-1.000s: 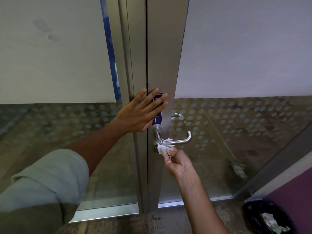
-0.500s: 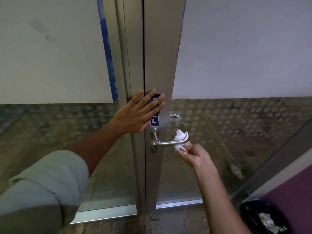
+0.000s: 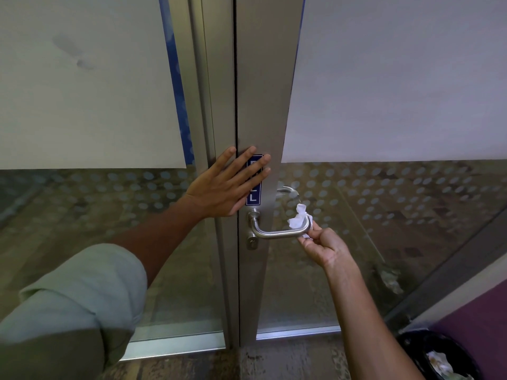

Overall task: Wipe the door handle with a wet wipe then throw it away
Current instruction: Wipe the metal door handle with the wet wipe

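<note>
Here, right hand [image 3: 326,249] pinching wet wipe [image 3: 299,219], door handle [image 3: 277,233]

A pale grey-green sleeve [image 3: 82,292] is rolled above the left elbow; the right forearm [image 3: 365,319] is bare.

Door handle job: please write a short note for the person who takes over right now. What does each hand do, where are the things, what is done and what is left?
Left hand: flat and open against the door frame, over the blue sign.
Right hand: pinches the wet wipe at the outer end of the door handle.
Done: wiping is under way; how much is clean cannot be told.
Left: finish the handle, then drop the wipe in the black bin at lower right.
</note>
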A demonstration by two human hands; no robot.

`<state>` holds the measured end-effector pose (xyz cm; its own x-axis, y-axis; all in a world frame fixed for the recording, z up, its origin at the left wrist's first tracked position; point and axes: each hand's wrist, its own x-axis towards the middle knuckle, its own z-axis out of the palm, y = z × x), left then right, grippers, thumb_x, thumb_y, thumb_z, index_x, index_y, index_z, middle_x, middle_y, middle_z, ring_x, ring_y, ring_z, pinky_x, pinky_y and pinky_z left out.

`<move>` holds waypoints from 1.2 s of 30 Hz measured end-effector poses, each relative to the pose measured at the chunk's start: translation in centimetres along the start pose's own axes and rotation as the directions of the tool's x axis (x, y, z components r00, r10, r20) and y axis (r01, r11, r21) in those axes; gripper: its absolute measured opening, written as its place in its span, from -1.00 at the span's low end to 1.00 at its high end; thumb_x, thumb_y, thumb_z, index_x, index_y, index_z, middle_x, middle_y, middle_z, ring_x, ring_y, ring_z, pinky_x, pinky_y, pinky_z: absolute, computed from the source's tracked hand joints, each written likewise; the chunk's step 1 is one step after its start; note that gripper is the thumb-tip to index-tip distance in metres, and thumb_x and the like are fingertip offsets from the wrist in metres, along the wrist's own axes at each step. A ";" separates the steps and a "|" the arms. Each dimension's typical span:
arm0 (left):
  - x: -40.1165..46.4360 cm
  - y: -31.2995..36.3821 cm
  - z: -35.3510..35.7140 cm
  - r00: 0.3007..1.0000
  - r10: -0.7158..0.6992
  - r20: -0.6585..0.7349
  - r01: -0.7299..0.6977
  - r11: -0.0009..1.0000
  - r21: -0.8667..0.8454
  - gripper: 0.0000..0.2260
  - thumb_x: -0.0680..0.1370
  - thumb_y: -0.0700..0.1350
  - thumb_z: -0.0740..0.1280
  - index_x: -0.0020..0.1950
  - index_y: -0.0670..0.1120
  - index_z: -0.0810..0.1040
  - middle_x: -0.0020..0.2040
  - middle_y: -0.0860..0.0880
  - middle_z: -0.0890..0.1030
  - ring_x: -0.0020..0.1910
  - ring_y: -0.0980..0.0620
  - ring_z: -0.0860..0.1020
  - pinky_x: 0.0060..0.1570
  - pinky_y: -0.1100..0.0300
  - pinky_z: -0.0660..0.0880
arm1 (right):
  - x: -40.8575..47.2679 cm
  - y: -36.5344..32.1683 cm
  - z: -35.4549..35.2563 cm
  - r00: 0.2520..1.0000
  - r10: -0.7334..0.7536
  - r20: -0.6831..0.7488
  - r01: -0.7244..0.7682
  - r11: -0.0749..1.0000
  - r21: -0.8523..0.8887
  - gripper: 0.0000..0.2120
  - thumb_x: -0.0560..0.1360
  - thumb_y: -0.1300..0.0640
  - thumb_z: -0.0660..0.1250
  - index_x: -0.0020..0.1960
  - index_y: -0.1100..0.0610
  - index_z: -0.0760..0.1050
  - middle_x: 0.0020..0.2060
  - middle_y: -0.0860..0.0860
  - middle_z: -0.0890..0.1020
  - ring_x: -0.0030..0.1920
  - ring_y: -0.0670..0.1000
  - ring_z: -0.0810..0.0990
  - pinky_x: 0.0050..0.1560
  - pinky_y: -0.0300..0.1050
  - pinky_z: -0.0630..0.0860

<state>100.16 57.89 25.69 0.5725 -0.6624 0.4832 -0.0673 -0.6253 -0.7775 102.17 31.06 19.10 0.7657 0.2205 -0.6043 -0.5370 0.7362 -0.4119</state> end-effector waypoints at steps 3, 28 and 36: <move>0.0 0.0 -0.1 1.000 0.001 -0.003 -0.001 1.000 0.002 -0.34 0.63 0.19 0.01 0.65 -0.10 0.06 0.65 -0.18 0.11 0.60 -0.28 0.13 0.53 -0.21 -0.06 | 0.9 0.1 0.2 0.996 0.048 0.071 -0.053 0.996 0.074 -0.56 0.60 0.51 -0.06 0.27 0.31 0.49 0.09 0.21 0.64 0.04 0.09 0.69 -0.03 -0.08 0.68; -0.3 0.2 0.6 0.999 -0.019 -0.035 0.019 1.000 -0.015 -0.31 0.62 0.19 0.06 0.66 -0.13 0.01 0.66 -0.20 0.02 0.61 -0.29 0.06 0.56 -0.24 -0.16 | -1.8 -1.4 -3.5 0.500 -0.617 0.608 0.727 -0.084 -0.682 -0.57 0.43 0.52 0.30 -0.11 0.02 0.72 -0.16 -0.17 0.74 -0.08 -0.22 0.70 0.04 -0.36 0.57; -0.4 0.3 0.7 0.999 -0.022 -0.045 0.020 0.999 -0.035 -0.33 0.62 0.15 0.02 0.65 -0.15 0.00 0.66 -0.21 -0.01 0.62 -0.30 0.04 0.56 -0.25 -0.16 | -4.0 0.2 -4.5 0.908 -0.378 0.181 0.418 0.845 -0.333 -0.68 0.50 0.51 0.28 0.22 0.33 0.54 -0.07 0.18 0.68 -0.15 0.08 0.66 -0.20 -0.17 0.64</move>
<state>100.53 58.25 25.00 0.5361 -0.6667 0.5177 -0.0844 -0.6526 -0.7530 97.36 27.43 18.36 0.9622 0.0380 -0.2696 -0.2517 0.5013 -0.8278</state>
